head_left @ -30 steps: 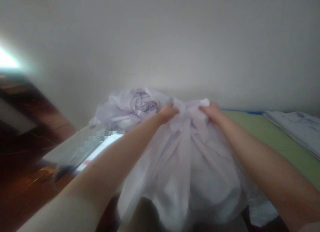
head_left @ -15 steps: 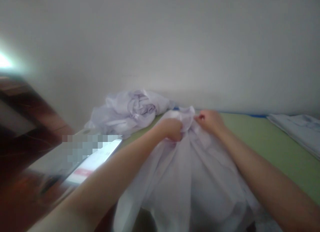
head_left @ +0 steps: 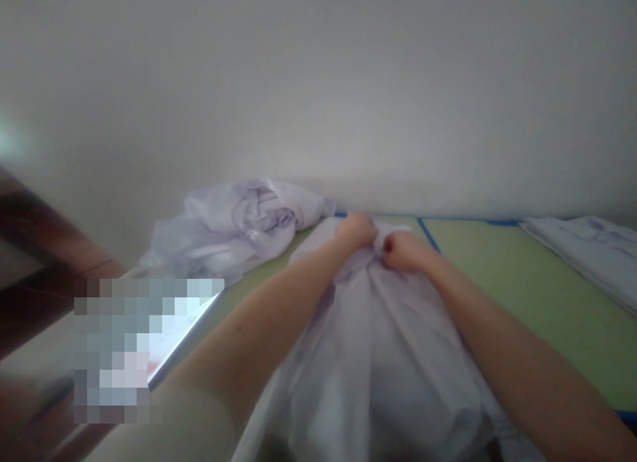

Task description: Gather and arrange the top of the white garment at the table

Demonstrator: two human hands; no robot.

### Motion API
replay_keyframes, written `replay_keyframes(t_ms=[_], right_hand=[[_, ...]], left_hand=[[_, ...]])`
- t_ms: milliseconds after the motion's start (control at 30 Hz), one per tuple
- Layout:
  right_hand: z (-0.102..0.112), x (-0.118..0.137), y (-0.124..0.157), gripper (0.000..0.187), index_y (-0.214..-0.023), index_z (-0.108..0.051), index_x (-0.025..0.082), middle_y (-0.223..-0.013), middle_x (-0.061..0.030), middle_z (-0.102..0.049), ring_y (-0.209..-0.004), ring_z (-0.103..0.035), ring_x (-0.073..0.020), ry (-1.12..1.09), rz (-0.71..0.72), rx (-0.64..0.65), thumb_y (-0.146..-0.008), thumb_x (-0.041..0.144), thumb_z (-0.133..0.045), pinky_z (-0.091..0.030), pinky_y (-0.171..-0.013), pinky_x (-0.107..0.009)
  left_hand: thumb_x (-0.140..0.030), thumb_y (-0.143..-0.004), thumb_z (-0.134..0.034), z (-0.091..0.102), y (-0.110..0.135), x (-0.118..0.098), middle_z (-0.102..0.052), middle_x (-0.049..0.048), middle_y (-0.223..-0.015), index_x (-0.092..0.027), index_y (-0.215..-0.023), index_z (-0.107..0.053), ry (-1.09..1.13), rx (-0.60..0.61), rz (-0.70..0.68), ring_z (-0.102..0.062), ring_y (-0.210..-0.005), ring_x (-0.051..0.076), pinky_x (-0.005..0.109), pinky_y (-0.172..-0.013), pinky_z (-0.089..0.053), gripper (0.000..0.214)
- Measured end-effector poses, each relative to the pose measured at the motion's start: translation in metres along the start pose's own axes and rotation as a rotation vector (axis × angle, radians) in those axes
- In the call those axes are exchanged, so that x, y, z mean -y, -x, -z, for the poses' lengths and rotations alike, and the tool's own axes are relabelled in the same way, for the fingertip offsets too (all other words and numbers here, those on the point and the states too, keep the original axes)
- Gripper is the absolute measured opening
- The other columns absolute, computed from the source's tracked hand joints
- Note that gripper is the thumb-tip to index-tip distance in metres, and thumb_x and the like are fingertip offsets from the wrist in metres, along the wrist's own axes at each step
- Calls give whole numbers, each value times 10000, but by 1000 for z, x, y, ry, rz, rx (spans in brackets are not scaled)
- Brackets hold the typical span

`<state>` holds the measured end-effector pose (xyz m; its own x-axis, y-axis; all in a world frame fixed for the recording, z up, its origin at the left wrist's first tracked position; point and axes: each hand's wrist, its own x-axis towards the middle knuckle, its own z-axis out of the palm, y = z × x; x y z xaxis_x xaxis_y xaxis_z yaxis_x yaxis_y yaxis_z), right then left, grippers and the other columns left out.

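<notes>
A thin white garment (head_left: 408,362) hangs in long folds between my arms, its lower part spreading towards me. Near its top, my left hand (head_left: 356,230) is closed on the fabric. Just to the right, my right hand (head_left: 405,251) pinches the same gathered cloth, its fingers curled. The two hands are close together, with a small gap between them. A narrow vertical strip runs down the garment below my hands. Blur hides the exact edges under my fingertips.
A green mat (head_left: 502,276) with blue edging lies against a plain wall (head_left: 348,83). Crumpled white cloth (head_left: 259,216) is heaped at the back left. Folded white cloth (head_left: 582,246) lies at the right. A lit screen (head_left: 186,329), partly pixelated, is at the left.
My left hand has moved up and slightly right along the garment's top. My right hand has shifted slightly down, bringing the hands closer together. The camera view has turned slightly right.
</notes>
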<state>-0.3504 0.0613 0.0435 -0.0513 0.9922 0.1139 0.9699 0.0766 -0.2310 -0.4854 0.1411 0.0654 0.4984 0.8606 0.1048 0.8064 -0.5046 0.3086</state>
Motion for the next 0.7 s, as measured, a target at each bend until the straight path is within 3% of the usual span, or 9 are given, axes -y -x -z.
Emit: replay_keyframes(t_ms=[67, 167, 300, 433, 533, 600, 700], right_hand=[[2, -5, -1, 115, -727, -730, 192, -740, -80, -696, -658, -603, -175, -41, -42, -53, -685, 236, -632, -376, -582, -259], [6, -14, -4, 187, -792, -744, 190, -790, -83, -702, -702, -612, -182, -139, -88, -86, -745, 338, -639, -391, -614, -261], [13, -26, -10, 291, -860, -737, 181, -785, -60, -700, -669, -600, -158, -297, -175, -125, -821, 415, -566, -384, -593, -238], [24, -30, -15, 242, -837, -710, 156, -815, -77, -701, -685, -594, -153, -278, -202, -191, -833, 316, -528, -380, -598, -231], [26, -26, -16, 204, -912, -692, 151, -774, -61, -698, -640, -595, -145, -347, -150, -47, -770, 260, -595, -378, -567, -220], [21, -19, -16, 260, -945, -688, 158, -737, -53, -690, -611, -597, -145, -365, -149, 3, -760, 332, -633, -384, -557, -221], [7, -8, -16, 422, -841, -698, 175, -713, -65, -676, -629, -599, -165, -209, -170, -93, -697, 570, -668, -381, -565, -239]], left_hand=[[-217, -779, -506, -1, -2, 10, -702, 170, -982, -121, -953, -711, 22, -90, -6, -648, -912, 245, 309, -774, -482, 286], [-184, -753, -506, 0, 2, 25, -712, 121, -919, -149, -938, -703, 63, -212, -6, -639, -812, 206, 285, -731, -474, 273], [-168, -713, -527, 3, 15, 43, -701, 82, -847, -153, -872, -689, 80, -280, -7, -608, -754, 186, 267, -706, -463, 227], [-139, -682, -525, 0, 23, 50, -684, 55, -793, -155, -836, -665, 138, -281, -20, -586, -707, 166, 247, -648, -448, 208], [-134, -673, -542, -6, 24, 51, -696, 30, -859, -170, -924, -660, 248, -238, -95, -601, -728, 145, 217, -645, -447, 279], [-163, -685, -573, -10, 23, 50, -702, 14, -923, -189, -987, -661, 308, -188, -166, -617, -778, 136, 200, -672, -453, 315], [-274, -748, -600, -14, 21, 51, -704, 17, -961, -196, -1021, -669, 351, -108, -203, -632, -834, 140, 194, -704, -468, 292]])
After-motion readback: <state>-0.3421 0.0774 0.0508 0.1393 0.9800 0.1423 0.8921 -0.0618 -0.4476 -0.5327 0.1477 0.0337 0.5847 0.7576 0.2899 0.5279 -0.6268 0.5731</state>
